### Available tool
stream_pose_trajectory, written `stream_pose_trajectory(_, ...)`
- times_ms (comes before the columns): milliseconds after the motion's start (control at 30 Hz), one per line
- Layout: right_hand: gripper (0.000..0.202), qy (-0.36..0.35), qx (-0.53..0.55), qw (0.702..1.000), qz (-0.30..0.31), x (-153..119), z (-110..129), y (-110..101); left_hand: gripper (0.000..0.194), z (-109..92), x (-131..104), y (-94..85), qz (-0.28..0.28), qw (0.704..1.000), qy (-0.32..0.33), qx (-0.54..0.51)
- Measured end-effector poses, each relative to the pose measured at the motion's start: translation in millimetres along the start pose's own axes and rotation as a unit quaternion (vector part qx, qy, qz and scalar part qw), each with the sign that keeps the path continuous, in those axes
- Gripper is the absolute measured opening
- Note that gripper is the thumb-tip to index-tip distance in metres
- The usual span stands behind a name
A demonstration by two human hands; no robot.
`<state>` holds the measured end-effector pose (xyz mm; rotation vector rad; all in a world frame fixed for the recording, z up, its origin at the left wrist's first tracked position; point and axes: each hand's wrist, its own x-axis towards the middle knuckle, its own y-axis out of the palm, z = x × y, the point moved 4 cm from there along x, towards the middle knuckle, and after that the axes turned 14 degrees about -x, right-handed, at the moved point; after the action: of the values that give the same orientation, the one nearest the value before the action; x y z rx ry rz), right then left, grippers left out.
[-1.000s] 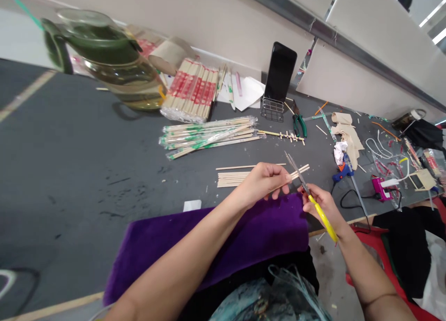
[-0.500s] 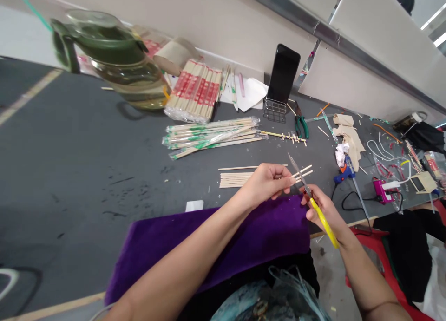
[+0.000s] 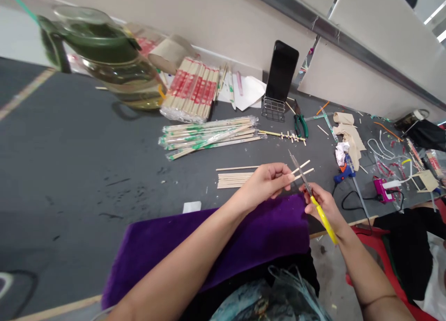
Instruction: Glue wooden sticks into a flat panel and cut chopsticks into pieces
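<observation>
My left hand (image 3: 273, 179) pinches two thin wooden sticks (image 3: 304, 172), whose tips spread apart to the right. My right hand (image 3: 323, 204) holds yellow-handled scissors (image 3: 324, 219). The scissors' blades point up and left and cross the two sticks just right of my left fingertips; whether they touch the wood is unclear. Partly hidden behind my left hand, a row of bare sticks (image 3: 232, 180) lies on the grey table (image 3: 87, 172), with a single stick (image 3: 237, 168) above it. A purple cloth (image 3: 167, 246) lies along the table edge under my left forearm.
Wrapped chopsticks (image 3: 209, 137), a red-and-white chopstick pack (image 3: 191, 89) and a green-lidded jug (image 3: 118, 65) stand or lie at the back left. Behind my hands are a phone (image 3: 281, 72) on a wire stand and pliers (image 3: 300, 121). A blue glue gun (image 3: 343, 173) lies right.
The tips of the two held sticks have spread farther apart. The scissors still cross them, with a slight shift of the blades. The camera view has moved a little.
</observation>
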<state>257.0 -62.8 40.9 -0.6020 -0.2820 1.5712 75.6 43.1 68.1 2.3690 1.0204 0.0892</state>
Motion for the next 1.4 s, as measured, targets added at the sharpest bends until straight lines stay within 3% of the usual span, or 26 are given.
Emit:
stream_pose_trajectory(167,0.06,-0.017,-0.002,1.0,-0.007,-3.1,6.3,1.3,0.032,3.7,3.9,-3.1,-0.028,0.997,0.057,0.051)
stream_pose_trajectory(433,0.054,-0.017,-0.011,0.999,-0.03,-0.4,11.4,10.2,0.035,9.9,7.4,-11.1,-0.025,0.997,0.05,0.06)
stream_pose_trajectory(567,0.05,-0.001,-0.017,1.0,-0.025,5.4,9.4,12.1,0.043,6.1,6.5,-16.0,-0.021,0.988,0.071,0.136)
stream_pose_trajectory(667,0.05,0.011,-0.019,0.999,-0.025,9.0,6.4,13.3,0.041,1.4,5.2,-22.9,-0.06,0.969,0.103,0.218)
stream_pose_trajectory(800,0.05,0.024,0.004,0.999,-0.032,9.2,4.9,16.6,0.05,-14.3,-1.1,-40.9,-0.131,0.961,0.14,0.199)
stream_pose_trajectory(867,0.049,0.027,0.004,0.999,-0.033,7.9,5.1,18.6,0.051,-27.7,-7.5,-53.1,-0.184,0.937,0.174,0.24)
stream_pose_trajectory(933,0.05,0.029,0.0,0.999,-0.032,6.9,4.6,20.3,0.044,-39.6,-13.4,-64.6,-0.252,0.873,0.199,0.367)
stream_pose_trajectory(1033,0.053,0.037,0.005,0.999,-0.024,6.9,1.8,22.6,0.035,-41.2,-11.0,-80.2,-0.32,0.754,0.145,0.556)
stream_pose_trajectory(1100,0.054,0.041,0.013,0.999,-0.027,7.8,-0.1,23.7,0.034,-31.4,-0.9,-88.7,-0.297,0.711,0.09,0.631)
stream_pose_trajectory(1200,0.056,0.045,0.04,0.997,-0.04,9.3,-1.4,25.0,0.03,-13.6,15.3,-98.6,-0.226,0.693,0.057,0.683)
stream_pose_trajectory(1400,0.06,0.053,0.083,0.994,-0.047,9.7,1.4,25.0,0.029,-1.4,24.6,-111.4,-0.162,0.745,0.111,0.638)
